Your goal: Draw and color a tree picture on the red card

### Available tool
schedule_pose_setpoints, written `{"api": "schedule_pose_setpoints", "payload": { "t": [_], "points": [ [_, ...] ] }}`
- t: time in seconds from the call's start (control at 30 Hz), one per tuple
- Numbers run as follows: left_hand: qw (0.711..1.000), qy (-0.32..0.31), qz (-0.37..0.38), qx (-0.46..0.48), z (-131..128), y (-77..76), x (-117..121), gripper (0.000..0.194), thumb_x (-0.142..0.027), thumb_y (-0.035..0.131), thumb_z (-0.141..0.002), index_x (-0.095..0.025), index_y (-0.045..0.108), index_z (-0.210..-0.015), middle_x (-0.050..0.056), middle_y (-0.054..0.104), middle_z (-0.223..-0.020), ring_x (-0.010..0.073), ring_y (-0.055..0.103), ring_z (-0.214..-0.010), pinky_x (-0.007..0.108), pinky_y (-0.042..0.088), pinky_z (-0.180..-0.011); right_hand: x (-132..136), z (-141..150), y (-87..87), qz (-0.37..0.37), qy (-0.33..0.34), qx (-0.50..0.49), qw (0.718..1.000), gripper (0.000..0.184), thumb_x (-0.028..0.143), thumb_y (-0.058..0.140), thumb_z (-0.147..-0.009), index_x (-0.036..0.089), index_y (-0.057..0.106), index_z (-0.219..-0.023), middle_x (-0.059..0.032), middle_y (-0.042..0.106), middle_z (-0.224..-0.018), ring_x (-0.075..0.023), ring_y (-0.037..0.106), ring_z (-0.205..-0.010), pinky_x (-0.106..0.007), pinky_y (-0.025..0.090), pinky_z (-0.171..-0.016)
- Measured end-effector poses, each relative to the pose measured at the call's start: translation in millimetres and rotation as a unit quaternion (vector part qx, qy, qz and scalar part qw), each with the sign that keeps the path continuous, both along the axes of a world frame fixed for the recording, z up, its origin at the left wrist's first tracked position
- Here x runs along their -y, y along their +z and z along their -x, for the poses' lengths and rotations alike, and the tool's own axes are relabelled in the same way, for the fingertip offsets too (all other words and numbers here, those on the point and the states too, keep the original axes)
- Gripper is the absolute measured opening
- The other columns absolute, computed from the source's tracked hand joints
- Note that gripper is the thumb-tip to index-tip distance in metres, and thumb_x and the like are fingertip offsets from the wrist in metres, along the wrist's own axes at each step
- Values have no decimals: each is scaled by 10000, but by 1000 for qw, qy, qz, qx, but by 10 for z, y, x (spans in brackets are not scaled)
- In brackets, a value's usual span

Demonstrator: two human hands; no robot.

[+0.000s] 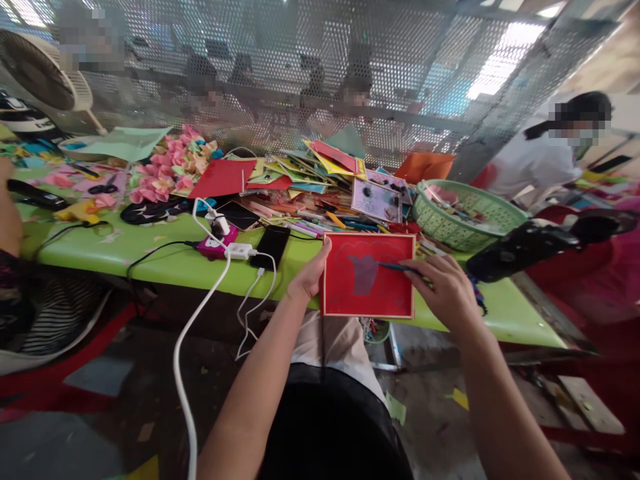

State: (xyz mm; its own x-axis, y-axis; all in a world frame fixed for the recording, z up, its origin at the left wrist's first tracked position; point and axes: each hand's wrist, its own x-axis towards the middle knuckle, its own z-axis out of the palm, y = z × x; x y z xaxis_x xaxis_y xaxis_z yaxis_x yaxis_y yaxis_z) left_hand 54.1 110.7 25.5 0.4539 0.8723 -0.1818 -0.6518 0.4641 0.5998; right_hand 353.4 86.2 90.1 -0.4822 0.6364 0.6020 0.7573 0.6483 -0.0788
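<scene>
A red panel (340, 287) with a thin light wooden frame is tilted up at the table's front edge, above my lap. It bears a purple-grey cut-out shape (365, 275) and a faint wavy outline. My left hand (316, 271) grips the frame by its left edge, the thumb along the side. Between the fingers of my right hand (444, 283) is a slim dark blue pen-like tool (393, 266), its tip at the upper right of the cut-out. Whether it is a pen or tweezers I cannot make out.
On the green table (160, 263) lie a black phone (271, 245), a purple power strip (218, 244) with white cables, pencils, a heap of coloured paper (300, 167) and pink paper flowers (163, 173). A green basket (460, 230) and a black object (520, 250) stand right. A person (545, 153) sits beyond.
</scene>
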Motion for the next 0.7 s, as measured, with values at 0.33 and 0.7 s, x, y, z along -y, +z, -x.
{"api": "schedule_pose_setpoints", "payload": {
  "t": [0.33,0.7],
  "points": [
    [1000,-5,17,20,16,-5,-6,712,-744,546,-1118,-137,770,-1414,145,882,-1020,258,864,-834,383,702,-908,170,-46,-103,34,28,27,999,252,311,603,-1109,295,842,-1188,-80,778,-924,-293,691,-897,-469,556,-860],
    [999,10,32,6,5,-9,-7,683,-713,515,-1142,-142,764,-1423,152,885,-1074,286,874,-917,427,692,-984,247,-31,-164,57,46,49,996,245,304,609,-1119,291,837,-1208,-79,813,-996,-299,700,-934,-498,568,-915]
  ]
}}
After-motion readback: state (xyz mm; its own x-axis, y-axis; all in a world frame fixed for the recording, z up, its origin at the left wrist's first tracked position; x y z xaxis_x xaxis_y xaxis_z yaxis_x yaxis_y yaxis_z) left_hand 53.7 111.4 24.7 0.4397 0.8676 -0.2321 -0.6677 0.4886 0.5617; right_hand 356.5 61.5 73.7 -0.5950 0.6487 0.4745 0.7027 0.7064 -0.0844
